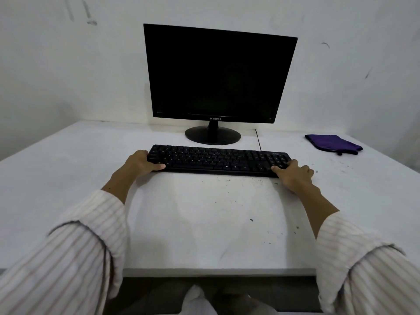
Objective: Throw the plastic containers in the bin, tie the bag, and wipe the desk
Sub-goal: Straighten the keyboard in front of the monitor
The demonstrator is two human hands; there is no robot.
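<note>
A white desk point(204, 223) fills the view, with small dark specks near its middle and right. A black keyboard point(218, 160) lies across it in front of a black monitor. My left hand point(142, 163) grips the keyboard's left end, thumb on top of the keys. My right hand point(294, 173) grips the right end the same way. A folded purple cloth point(333, 143) lies at the back right of the desk, apart from both hands. No plastic containers, bin or bag are in view.
The dark monitor point(218, 76) stands on a round base point(212, 135) against the white wall. A thin black cable point(258, 139) runs from the keyboard toward the back. The desk's front edge point(218, 272) is close to me.
</note>
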